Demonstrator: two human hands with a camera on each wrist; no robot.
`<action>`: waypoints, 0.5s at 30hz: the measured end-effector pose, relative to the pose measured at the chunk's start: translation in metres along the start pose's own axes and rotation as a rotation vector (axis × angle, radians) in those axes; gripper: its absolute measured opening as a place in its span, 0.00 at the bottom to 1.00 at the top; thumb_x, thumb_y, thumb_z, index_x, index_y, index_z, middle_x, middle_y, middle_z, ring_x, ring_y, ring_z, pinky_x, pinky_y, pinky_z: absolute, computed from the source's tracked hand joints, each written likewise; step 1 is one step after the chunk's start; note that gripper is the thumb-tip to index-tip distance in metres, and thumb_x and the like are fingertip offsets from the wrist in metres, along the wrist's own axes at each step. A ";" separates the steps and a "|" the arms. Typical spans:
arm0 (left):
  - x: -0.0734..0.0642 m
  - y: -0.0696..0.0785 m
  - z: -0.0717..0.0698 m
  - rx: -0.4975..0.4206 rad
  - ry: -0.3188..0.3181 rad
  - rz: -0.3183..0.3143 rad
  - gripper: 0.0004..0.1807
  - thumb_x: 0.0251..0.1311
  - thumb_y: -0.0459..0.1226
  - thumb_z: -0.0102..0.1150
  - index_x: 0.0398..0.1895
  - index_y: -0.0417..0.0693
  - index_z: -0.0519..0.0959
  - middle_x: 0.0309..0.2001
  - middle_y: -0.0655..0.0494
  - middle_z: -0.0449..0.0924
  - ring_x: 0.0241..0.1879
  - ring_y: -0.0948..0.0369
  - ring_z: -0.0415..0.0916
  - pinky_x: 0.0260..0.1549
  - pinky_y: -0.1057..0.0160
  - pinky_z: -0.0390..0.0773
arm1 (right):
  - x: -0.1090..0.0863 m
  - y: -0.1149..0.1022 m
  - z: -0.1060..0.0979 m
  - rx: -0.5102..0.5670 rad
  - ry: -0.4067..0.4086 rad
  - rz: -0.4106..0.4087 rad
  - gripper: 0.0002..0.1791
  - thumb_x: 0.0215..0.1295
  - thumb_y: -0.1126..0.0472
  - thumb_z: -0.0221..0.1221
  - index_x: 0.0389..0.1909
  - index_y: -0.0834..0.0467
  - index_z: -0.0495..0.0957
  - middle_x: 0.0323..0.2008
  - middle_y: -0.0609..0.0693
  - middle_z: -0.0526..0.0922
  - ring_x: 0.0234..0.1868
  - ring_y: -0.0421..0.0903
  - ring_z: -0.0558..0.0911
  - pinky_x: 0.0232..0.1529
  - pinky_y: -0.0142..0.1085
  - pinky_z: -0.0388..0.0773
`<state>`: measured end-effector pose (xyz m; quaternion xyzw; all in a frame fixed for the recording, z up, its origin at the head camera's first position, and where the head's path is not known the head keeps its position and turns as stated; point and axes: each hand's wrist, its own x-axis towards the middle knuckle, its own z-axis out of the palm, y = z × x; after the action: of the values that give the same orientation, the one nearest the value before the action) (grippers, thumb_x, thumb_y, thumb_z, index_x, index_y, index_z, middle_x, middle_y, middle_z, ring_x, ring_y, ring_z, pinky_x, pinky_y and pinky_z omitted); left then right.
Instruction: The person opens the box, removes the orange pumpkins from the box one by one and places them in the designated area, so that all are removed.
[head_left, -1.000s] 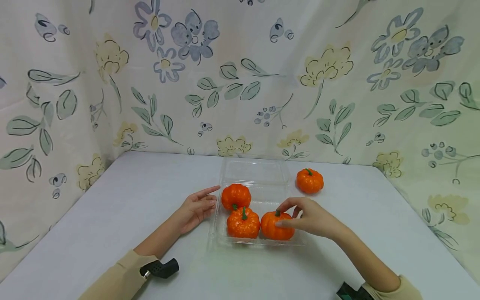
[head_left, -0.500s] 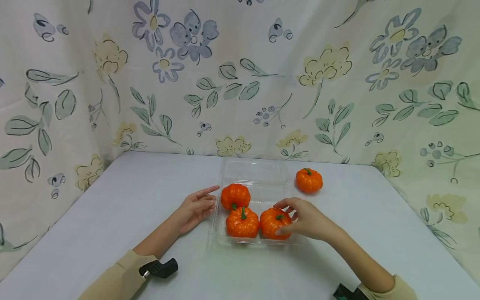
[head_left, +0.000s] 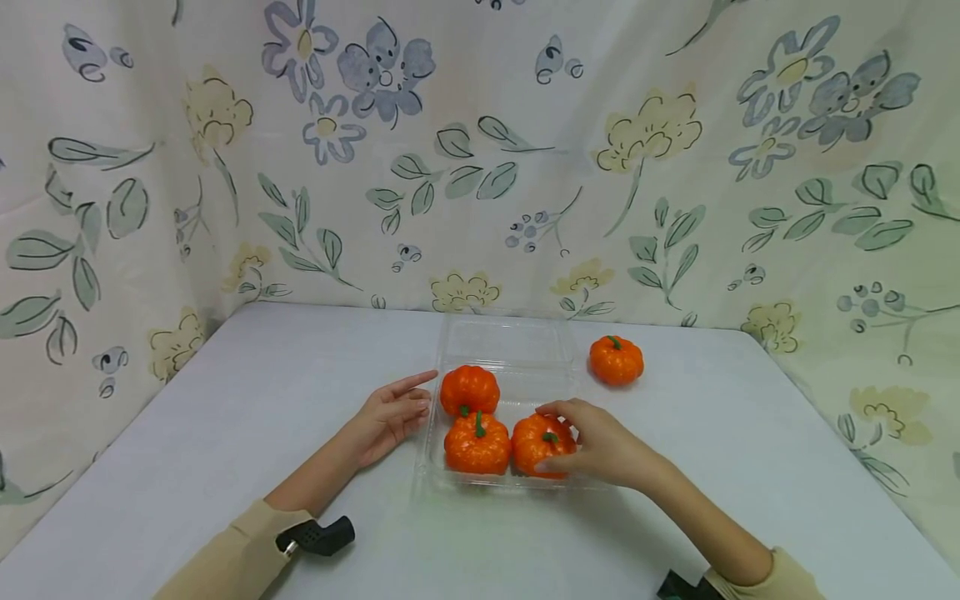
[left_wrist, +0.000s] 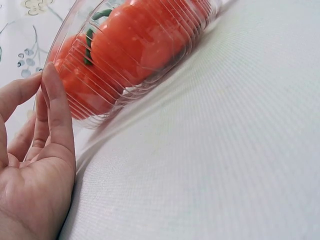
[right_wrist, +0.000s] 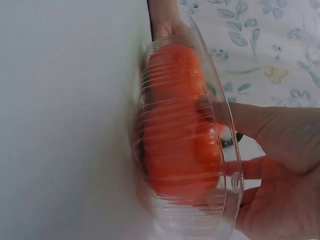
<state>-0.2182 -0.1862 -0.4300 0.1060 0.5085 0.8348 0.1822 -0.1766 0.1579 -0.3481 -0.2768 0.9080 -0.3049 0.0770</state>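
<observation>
A clear hinged plastic box point(head_left: 536, 385) holds three small orange pumpkins with green stems. My right hand point(head_left: 600, 442) grips the front-right pumpkin point(head_left: 531, 440), fingers over its far side and thumb on its near side; in the right wrist view this pumpkin point(right_wrist: 175, 150) shows through the ribbed wall. Pressed against its left side is a speckled pumpkin point(head_left: 477, 447), and behind that one lies another pumpkin point(head_left: 467, 390), its stem pointing toward me. My left hand point(head_left: 390, 421) rests beside the box, fingertips at its left rim, as the left wrist view also shows.
A fourth pumpkin point(head_left: 616, 361) sits on the white table point(head_left: 300, 375), right of the box and behind my right hand. The box's lid point(head_left: 504, 340) lies open toward the back. A floral curtain point(head_left: 465, 167) hangs behind the table.
My right hand has shifted left and turned the pumpkin it holds, so its stem now tilts right. The speckled pumpkin has moved slightly left. The left hand stays in place.
</observation>
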 end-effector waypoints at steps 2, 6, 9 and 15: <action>0.000 0.000 0.000 -0.001 -0.003 0.002 0.27 0.76 0.23 0.46 0.76 0.41 0.69 0.45 0.55 0.80 0.40 0.66 0.84 0.47 0.71 0.85 | 0.000 -0.001 0.001 -0.018 0.001 0.007 0.35 0.58 0.52 0.78 0.63 0.63 0.79 0.56 0.54 0.84 0.51 0.50 0.78 0.53 0.45 0.82; 0.000 0.000 -0.001 0.002 -0.006 0.001 0.26 0.76 0.23 0.46 0.75 0.42 0.70 0.45 0.56 0.80 0.40 0.67 0.84 0.47 0.71 0.85 | -0.002 -0.004 0.003 -0.041 0.000 0.043 0.37 0.59 0.50 0.77 0.66 0.61 0.78 0.60 0.56 0.83 0.58 0.55 0.80 0.62 0.56 0.81; 0.000 -0.001 -0.001 0.007 -0.009 0.004 0.27 0.76 0.23 0.45 0.75 0.41 0.69 0.45 0.56 0.80 0.40 0.67 0.84 0.47 0.71 0.85 | -0.004 -0.008 0.005 -0.044 -0.006 0.050 0.39 0.60 0.49 0.77 0.68 0.60 0.76 0.63 0.59 0.81 0.63 0.59 0.79 0.64 0.60 0.79; 0.000 -0.001 -0.002 0.013 -0.013 0.010 0.27 0.76 0.23 0.45 0.75 0.41 0.70 0.45 0.56 0.80 0.40 0.67 0.83 0.47 0.71 0.85 | -0.003 -0.011 0.010 -0.029 -0.003 0.032 0.41 0.61 0.49 0.76 0.71 0.62 0.73 0.65 0.60 0.80 0.65 0.61 0.78 0.66 0.61 0.77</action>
<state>-0.2189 -0.1868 -0.4319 0.1151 0.5122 0.8316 0.1809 -0.1660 0.1474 -0.3500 -0.2638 0.9165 -0.2900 0.0794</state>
